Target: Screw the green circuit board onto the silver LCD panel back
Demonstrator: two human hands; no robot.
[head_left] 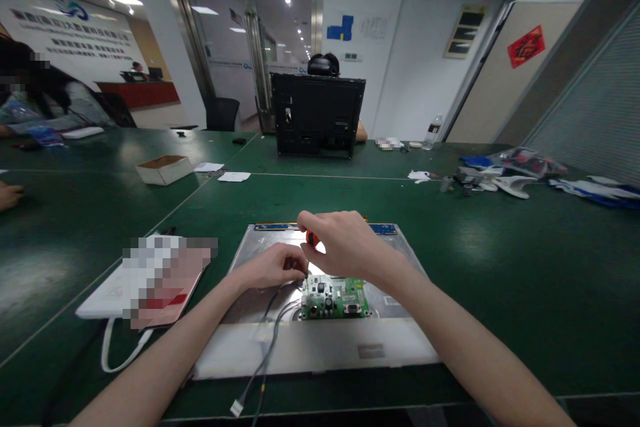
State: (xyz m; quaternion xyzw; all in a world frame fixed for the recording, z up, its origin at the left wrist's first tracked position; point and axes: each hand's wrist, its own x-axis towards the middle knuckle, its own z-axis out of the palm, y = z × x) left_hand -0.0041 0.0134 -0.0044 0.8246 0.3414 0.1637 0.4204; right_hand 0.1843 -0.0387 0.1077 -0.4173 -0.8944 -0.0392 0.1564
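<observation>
My right hand (pixel 345 240) grips a screwdriver by its red-orange handle (pixel 312 238), over the upper left corner of a green circuit board (pixel 335 297). Its thin shaft points down to that corner, beside the fingertips of my left hand (pixel 275 267). Those fingers are closed together there; what they pinch, if anything, is hidden. The board lies on the metal back of a flat display panel (pixel 405 343), with a blue strip (pixel 383 229) along its far edge. Grey cables (pixel 273 340) run from the board's left side over the near edge to a white plug (pixel 237 407).
Left of the panel lie a white tablet-like device (pixel 107 287) and a pink one (pixel 200 270), with a white cable. Farther off are an open box (pixel 165 170) and an upright black monitor housing (pixel 317 113). Bags and parts (pixel 500 177) lie right; another person's hand (pixel 10 195) rests far left.
</observation>
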